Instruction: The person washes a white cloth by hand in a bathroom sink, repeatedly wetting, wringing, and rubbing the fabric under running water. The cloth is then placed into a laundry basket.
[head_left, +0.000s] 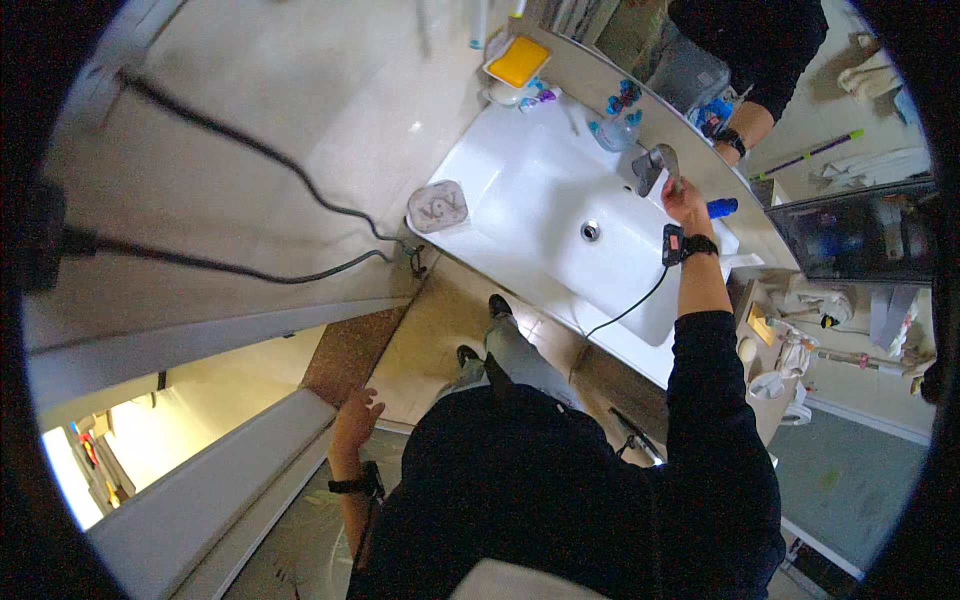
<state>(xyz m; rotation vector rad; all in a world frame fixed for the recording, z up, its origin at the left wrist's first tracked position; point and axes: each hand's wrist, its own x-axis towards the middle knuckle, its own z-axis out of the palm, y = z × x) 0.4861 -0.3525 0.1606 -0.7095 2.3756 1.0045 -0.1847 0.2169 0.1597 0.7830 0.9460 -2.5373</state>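
Note:
Over the far right side of a white washbasin (517, 217), my right hand (683, 201) reaches to the metal faucet (654, 169) and touches its handle; part of the fingers is hard to make out. A blue object (722, 208) lies just beside that hand. The drain (590, 230) shows in the basin, with no water plainly visible. My left hand (358, 416) hangs low at my left side with its fingers apart, holding nothing. Both wrists wear a black strap, and a thin cable runs from the device on the right one.
A patterned soap-dish-like pad (438, 206) sits on the basin's left corner. Along the back stand a yellow sponge-like block (518, 61) and a clear bottle (616, 132), below a mirror (694, 71). Black cables (262, 154) cross the left wall. A cluttered shelf (761, 330) is at right.

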